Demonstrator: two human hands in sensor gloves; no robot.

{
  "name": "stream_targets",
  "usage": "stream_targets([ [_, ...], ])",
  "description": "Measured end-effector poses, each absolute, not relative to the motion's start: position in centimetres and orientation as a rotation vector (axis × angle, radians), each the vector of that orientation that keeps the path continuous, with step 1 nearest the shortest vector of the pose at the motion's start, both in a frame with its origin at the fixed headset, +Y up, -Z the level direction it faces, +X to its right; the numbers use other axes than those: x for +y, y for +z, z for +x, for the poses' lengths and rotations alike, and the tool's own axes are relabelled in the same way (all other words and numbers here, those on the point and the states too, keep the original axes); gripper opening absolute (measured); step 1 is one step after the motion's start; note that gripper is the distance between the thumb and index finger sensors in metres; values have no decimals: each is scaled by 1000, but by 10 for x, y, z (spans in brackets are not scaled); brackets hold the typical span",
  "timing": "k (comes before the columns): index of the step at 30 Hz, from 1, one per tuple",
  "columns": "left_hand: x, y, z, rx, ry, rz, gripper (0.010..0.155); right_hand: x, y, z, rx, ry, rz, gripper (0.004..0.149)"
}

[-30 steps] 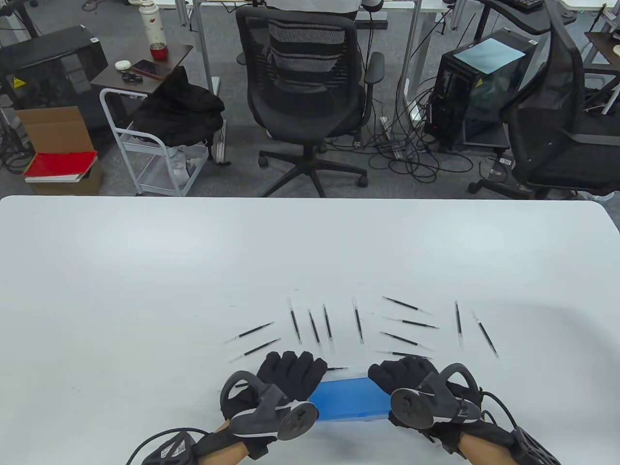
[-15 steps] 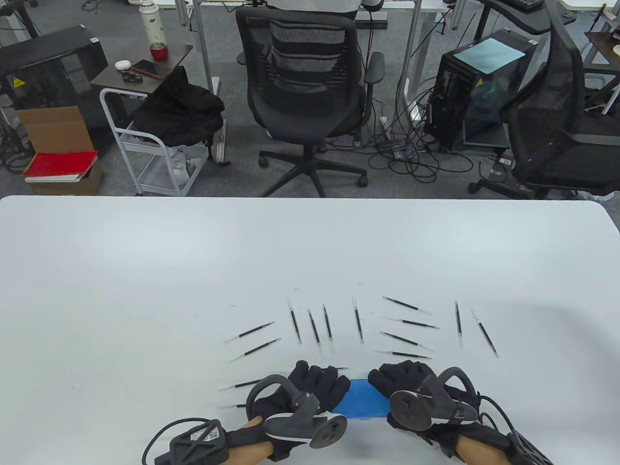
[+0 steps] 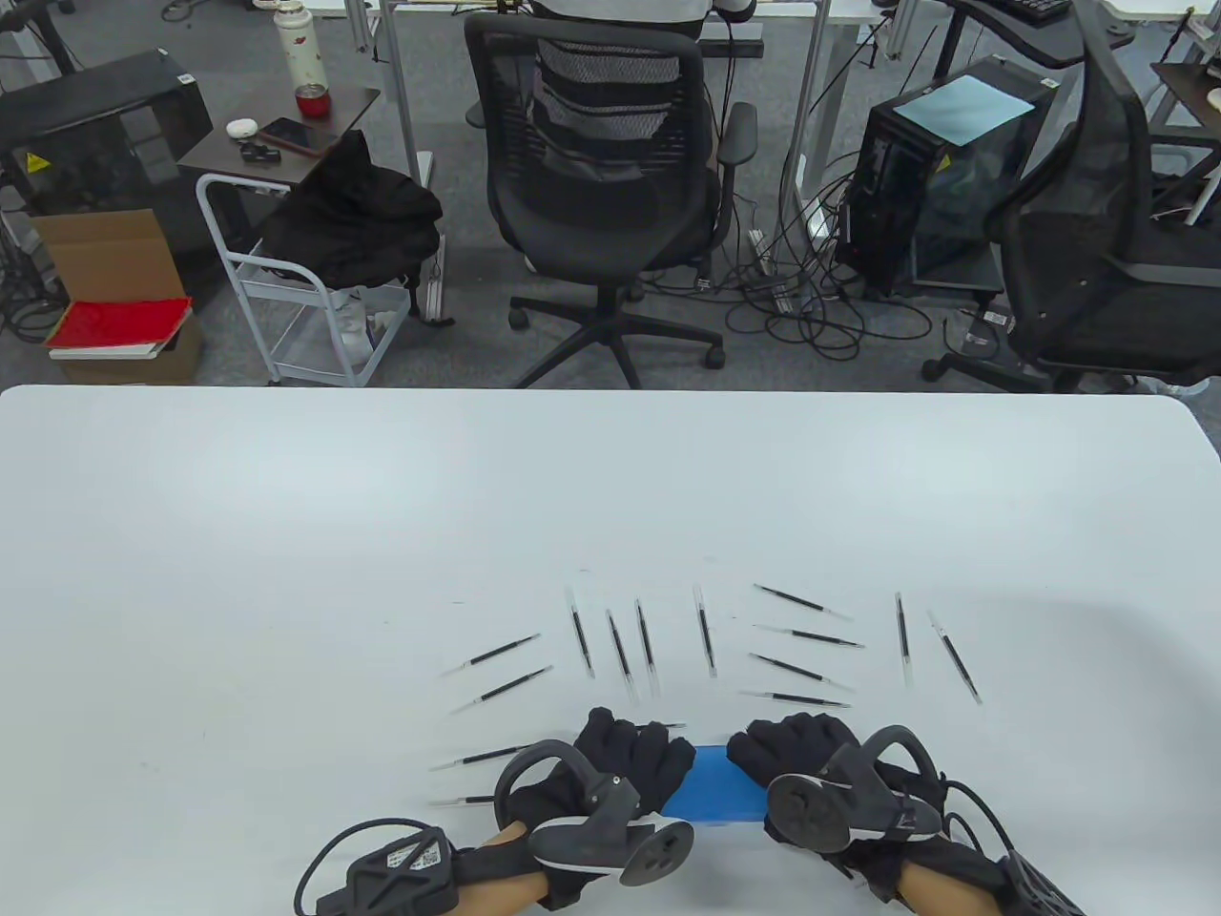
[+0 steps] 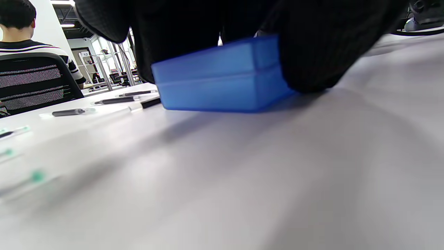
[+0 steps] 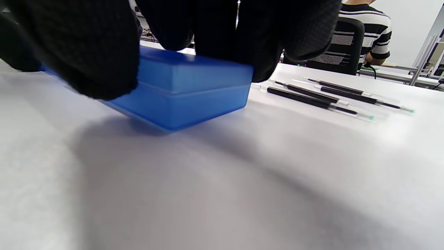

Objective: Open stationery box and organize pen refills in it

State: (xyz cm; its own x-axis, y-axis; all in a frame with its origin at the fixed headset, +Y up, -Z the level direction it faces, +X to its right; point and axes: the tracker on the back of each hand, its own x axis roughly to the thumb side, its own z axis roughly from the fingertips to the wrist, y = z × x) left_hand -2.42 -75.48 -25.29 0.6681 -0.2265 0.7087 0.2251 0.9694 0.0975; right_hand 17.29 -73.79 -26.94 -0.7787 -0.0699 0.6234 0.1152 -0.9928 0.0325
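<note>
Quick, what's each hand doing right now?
Left hand: grips the left end of the closed blue box.
Right hand: grips the box's right end.

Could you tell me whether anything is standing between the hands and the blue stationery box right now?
Nothing visible does. The left hand and the right hand already grip opposite ends of the blue stationery box, fingers over its closed lid. The pen refills lie on the table beyond it, apart.

Both hands cover the ends of the blue stationery box (image 3: pixel 717 784); whether its lid has lifted cannot be told.
</note>
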Motion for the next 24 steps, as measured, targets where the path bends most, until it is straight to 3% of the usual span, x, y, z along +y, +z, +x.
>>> stream_targets([
  [9, -752, -257, -29, -768, -238, -1, 88, -732, -278, 184, -217, -3035, -1031, 76],
  [13, -749, -261, -32, -729, -196, 14, 97, -732, -286, 194, -317, -3165, -1051, 66],
  [18, -747, -259, -33, -695, -223, 79, 113, -730, -296, 197, -399, -3224, -1021, 63],
  [24, -746, -255, -31, -661, -286, 119, 123, -723, -319, 197, -609, -3254, -1007, 60],
])
